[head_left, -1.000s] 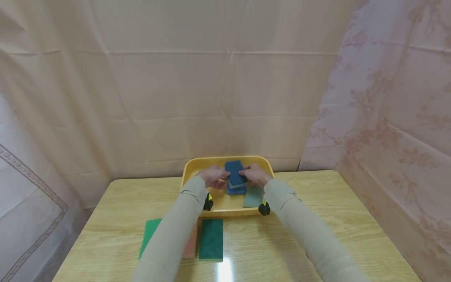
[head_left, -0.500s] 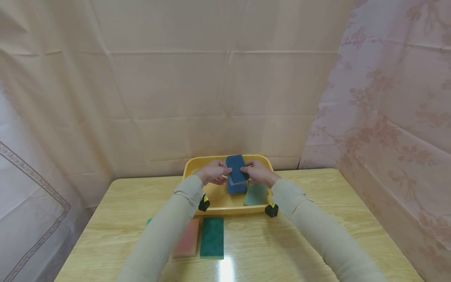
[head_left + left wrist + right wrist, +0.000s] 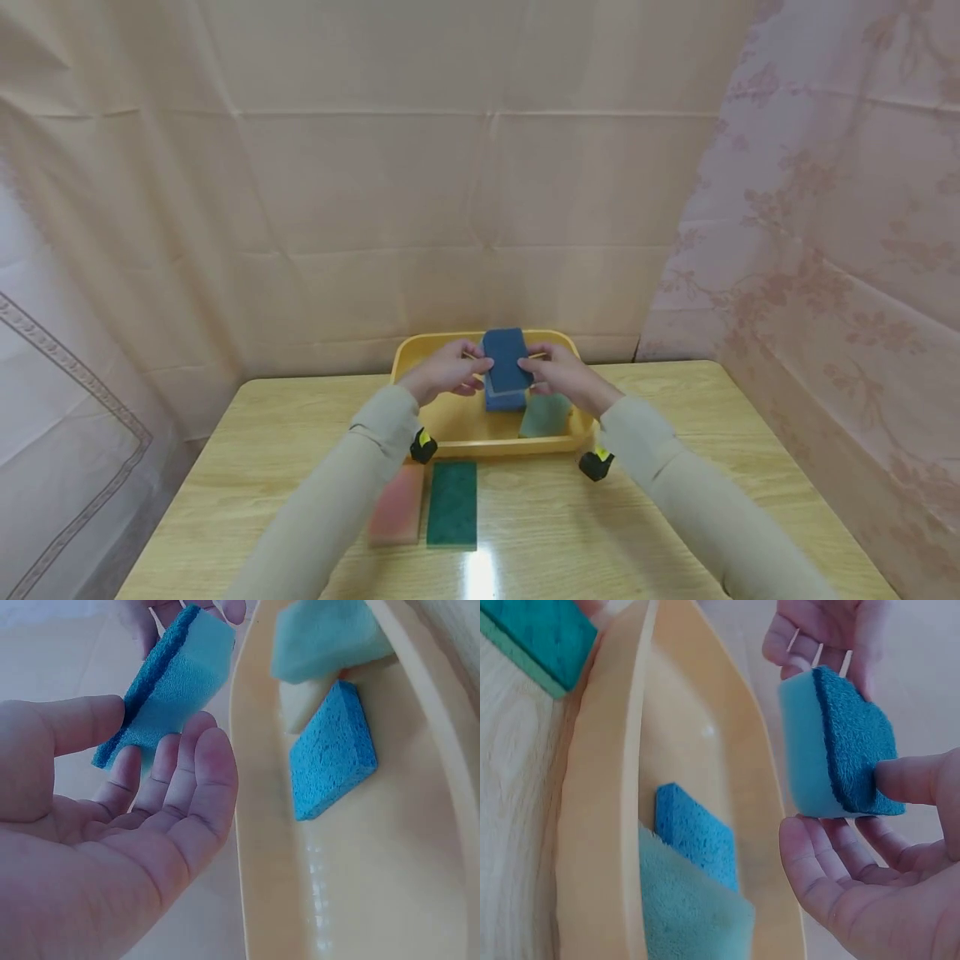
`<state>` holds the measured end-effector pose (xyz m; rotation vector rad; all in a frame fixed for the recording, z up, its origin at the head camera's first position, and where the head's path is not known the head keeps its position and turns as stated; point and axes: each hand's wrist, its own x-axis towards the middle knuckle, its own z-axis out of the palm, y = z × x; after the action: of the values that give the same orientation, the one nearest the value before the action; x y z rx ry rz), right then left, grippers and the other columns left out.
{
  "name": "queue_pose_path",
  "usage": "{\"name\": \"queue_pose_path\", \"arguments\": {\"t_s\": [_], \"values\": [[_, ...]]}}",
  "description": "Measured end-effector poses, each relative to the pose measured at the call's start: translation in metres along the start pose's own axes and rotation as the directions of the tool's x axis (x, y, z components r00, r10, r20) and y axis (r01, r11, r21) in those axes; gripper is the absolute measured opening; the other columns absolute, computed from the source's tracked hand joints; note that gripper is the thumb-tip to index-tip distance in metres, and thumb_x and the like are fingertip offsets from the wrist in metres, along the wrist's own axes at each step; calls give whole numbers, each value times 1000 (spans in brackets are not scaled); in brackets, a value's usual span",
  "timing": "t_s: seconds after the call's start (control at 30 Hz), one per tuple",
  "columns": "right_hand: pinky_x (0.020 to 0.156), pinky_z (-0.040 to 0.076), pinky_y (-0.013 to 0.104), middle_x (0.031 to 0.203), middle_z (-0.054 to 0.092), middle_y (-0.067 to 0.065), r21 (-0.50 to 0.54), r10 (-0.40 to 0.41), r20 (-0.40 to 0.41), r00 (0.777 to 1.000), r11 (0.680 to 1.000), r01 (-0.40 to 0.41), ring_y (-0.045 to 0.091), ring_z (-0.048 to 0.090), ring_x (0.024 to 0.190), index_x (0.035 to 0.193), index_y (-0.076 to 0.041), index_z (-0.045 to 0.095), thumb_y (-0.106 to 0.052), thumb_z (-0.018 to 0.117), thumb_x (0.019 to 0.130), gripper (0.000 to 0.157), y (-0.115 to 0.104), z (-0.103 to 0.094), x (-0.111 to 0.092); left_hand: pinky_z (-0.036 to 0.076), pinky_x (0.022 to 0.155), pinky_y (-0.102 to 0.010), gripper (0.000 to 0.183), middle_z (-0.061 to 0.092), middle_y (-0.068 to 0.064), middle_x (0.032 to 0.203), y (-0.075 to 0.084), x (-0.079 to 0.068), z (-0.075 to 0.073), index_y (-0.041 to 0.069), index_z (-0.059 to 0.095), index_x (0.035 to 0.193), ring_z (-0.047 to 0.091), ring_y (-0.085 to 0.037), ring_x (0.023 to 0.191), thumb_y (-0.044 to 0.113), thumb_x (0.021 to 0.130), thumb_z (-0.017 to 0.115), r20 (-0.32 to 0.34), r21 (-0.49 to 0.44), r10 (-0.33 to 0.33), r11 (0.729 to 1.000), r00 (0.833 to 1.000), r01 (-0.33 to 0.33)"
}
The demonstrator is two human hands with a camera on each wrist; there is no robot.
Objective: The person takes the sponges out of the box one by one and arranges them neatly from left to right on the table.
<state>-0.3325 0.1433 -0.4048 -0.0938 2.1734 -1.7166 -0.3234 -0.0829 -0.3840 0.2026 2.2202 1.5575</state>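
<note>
Two hands (image 3: 447, 371) (image 3: 564, 377) pinching plain blue sponge (image 3: 506, 354)

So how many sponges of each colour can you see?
Blue: 2 (two-tone blue rectangular sponge, held; bright blue rectangular sponge in the yellow plastic tray)
Green: 2 (dark green rectangular sponge on the wooden table; pale green rectangular sponge in the tray)
Pink: 1 (pink rectangular sponge on the table)
Total: 5
Unclear: cream patch by the pale green sponge.
</note>
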Motion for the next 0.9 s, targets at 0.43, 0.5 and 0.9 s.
{"name": "queue_pose_path", "arguments": {"t_s": [0.43, 0.5, 0.9], "values": [[95, 54, 48, 130, 56, 22, 31, -91, 12, 996, 995, 91, 27, 66, 105, 140, 4, 44, -18, 60, 104, 45, 15, -4, -25, 59, 83, -42, 29, 64, -15, 107, -10, -22, 12, 3, 53, 119, 69, -25, 88, 25, 102, 63, -16, 98, 184, 978, 983, -182], [95, 55, 48, 130, 56, 23, 28, -110, 16, 994, 994, 110, 27, 66, 106, 140, 4, 43, -18, 60, 104, 46, 16, -3, -29, 59, 82, -42, 29, 63, -14, 107, -13, -26, 13, 3, 53, 120, 69, -25, 88, 25, 103, 63, -16, 108, 212, 972, 977, -209], [95, 55, 44, 127, 57, 19, 12, -137, 67, 988, 991, 137, 27, 65, 108, 148, 1, 43, -25, 63, 103, 56, 23, 1, -48, 59, 83, -38, 28, 62, -12, 110, -32, -41, 21, 7, 54, 121, 69, -30, 95, 28, 104, 61, -27, 73, 247, 967, 969, -245]]}}
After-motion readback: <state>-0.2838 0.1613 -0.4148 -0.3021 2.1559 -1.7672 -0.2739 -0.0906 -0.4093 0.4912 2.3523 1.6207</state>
